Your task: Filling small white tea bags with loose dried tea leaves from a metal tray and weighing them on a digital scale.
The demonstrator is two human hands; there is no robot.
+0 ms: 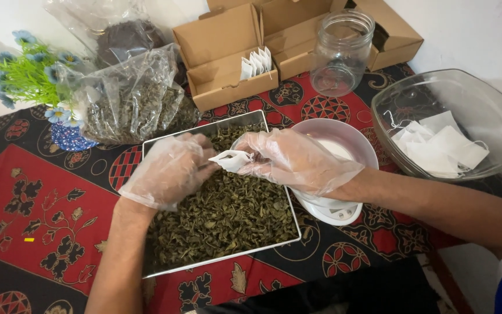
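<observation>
Both of my hands wear thin clear plastic gloves and meet over a metal tray (274, 247) full of dried green tea leaves (222, 218). My left hand (169, 168) and my right hand (294, 158) together pinch a small white tea bag (232, 160) held just above the leaves. My right forearm lies across a white kitchen scale (344, 145) that carries a white bowl, at the tray's right edge.
A glass bowl (495, 110) with several empty white tea bags stands at the right. Behind are an empty glass jar (341, 52), open cardboard boxes (228, 55) with tea bags, plastic bags of leaves (129, 99) and blue artificial flowers (27, 72). A red patterned cloth (36, 203) covers the table.
</observation>
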